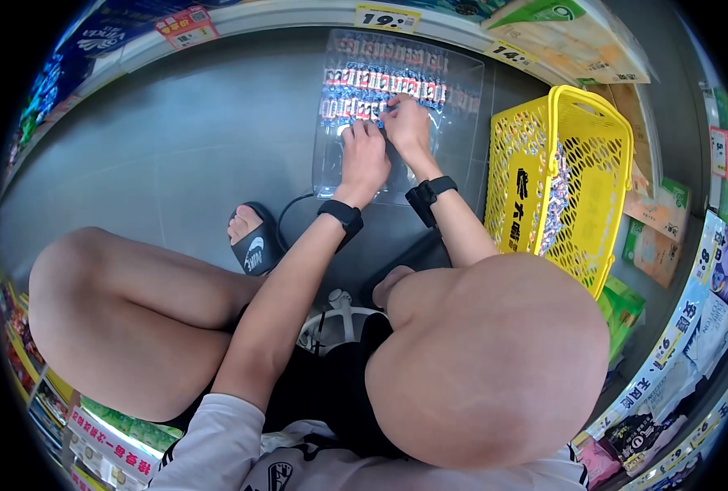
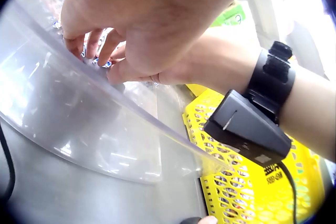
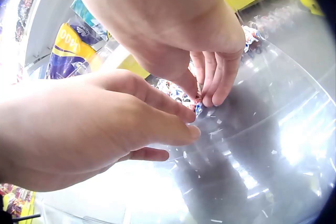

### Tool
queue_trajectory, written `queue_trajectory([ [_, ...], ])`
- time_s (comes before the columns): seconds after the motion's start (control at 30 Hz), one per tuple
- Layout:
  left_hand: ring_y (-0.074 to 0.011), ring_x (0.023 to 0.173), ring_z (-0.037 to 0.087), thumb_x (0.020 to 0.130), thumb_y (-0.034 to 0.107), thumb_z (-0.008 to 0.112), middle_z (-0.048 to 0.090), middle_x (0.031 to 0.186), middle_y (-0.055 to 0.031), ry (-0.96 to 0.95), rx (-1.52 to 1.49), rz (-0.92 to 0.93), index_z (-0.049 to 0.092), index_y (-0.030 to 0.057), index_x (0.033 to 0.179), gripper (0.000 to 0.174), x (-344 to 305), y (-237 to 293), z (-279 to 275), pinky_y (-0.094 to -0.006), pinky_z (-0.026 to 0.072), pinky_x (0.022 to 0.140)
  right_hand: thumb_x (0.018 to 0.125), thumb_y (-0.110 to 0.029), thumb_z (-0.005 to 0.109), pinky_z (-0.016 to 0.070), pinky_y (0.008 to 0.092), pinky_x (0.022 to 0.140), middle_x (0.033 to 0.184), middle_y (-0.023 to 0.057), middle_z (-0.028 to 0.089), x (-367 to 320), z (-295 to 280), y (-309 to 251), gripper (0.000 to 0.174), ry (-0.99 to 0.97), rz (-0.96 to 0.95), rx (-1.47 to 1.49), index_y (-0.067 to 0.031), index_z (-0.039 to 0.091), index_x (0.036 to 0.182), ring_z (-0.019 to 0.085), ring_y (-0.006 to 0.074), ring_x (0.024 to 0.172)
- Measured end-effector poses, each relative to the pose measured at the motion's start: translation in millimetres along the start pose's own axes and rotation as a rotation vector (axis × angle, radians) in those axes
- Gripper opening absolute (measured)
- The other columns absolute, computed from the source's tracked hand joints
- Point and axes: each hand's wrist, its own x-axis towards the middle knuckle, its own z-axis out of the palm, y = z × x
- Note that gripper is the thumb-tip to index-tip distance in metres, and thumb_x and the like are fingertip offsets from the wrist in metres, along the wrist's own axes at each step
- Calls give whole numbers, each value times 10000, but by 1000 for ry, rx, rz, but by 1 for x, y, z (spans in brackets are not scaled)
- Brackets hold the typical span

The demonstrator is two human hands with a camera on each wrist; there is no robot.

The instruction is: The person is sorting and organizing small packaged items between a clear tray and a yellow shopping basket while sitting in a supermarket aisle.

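Observation:
A shallow clear plastic box (image 1: 331, 159) on the floor holds rows of small wrapped candies (image 1: 380, 80) with blue, white and red wrappers. My right hand (image 1: 409, 131) is at the nearest row, and its thumb and fingers pinch a wrapped candy (image 3: 199, 109). Beside it, my left hand (image 1: 365, 162) reaches over the box's near part. Its fingers are extended in the right wrist view, with the fingertips right at that same candy. The near part of the box, under both wrists, shows bare plastic.
A yellow perforated basket (image 1: 515, 176) stands close on the right, with many wrapped candies (image 1: 556, 196) inside. Shelves with price tags (image 1: 387, 18) and packages (image 1: 658, 237) curve around the back and right. A sandaled foot (image 1: 253, 237) is left of the box.

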Motion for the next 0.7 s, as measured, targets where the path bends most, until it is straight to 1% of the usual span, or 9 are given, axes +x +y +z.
queue_trajectory([
  [0.1, -426, 1112, 524, 767, -30, 665, 553, 1182, -270, -45, 5, -6, 572, -125, 1155, 410, 2, 0, -3, -463, 465, 996, 829, -187, 789, 575, 422, 815, 902, 128, 766, 1, 1, -3, 299, 2, 17, 3, -65, 711, 1090, 744, 316, 870],
  [0.17, -454, 1135, 492, 811, -18, 632, 534, 1226, -273, -68, -70, -43, 569, -88, 1168, 369, 3, -1, -2, -525, 437, 1003, 828, -187, 791, 574, 424, 817, 896, 133, 765, 1, 5, -1, 301, 30, -6, 5, -57, 709, 1087, 745, 319, 868],
  [0.4, -457, 1135, 497, 823, -1, 634, 532, 1245, -278, -84, -97, -68, 564, -95, 1176, 372, 2, 3, -5, -518, 440, 1006, 828, -194, 803, 574, 414, 805, 897, 151, 764, -1, 4, -3, 295, 29, 10, 13, -49, 708, 1066, 746, 324, 871],
  [0.47, -458, 1146, 495, 818, -7, 641, 528, 1260, -275, -95, -101, -80, 561, -94, 1189, 389, 3, 4, -5, -513, 442, 1012, 838, -165, 775, 550, 468, 868, 999, 230, 739, -4, -1, -7, 279, -6, 97, 81, -38, 687, 1070, 706, 417, 976],
  [0.5, -458, 1146, 495, 818, -7, 641, 528, 1260, -275, -95, -99, -77, 561, -94, 1189, 389, 3, 3, -6, -513, 442, 1012, 838, -165, 775, 550, 468, 868, 999, 230, 739, -4, -1, -6, 279, -3, 97, 84, -38, 687, 1070, 706, 417, 976],
  [0.57, -460, 1161, 492, 810, -19, 650, 522, 1277, -270, -112, -92, -70, 557, -95, 1203, 411, 3, 3, -6, -510, 443, 1020, 823, -195, 809, 573, 409, 798, 901, 162, 764, -5, -1, -5, 270, 9, 101, 59, -42, 718, 1025, 746, 319, 866],
  [0.7, -454, 1176, 490, 798, -39, 655, 522, 1276, -260, -120, -91, -65, 557, -93, 1211, 429, 5, 1, -8, -503, 451, 1020, 822, -192, 811, 572, 408, 798, 900, 154, 765, 0, 6, 3, 237, 22, 41, 57, -38, 732, 984, 747, 309, 864],
])
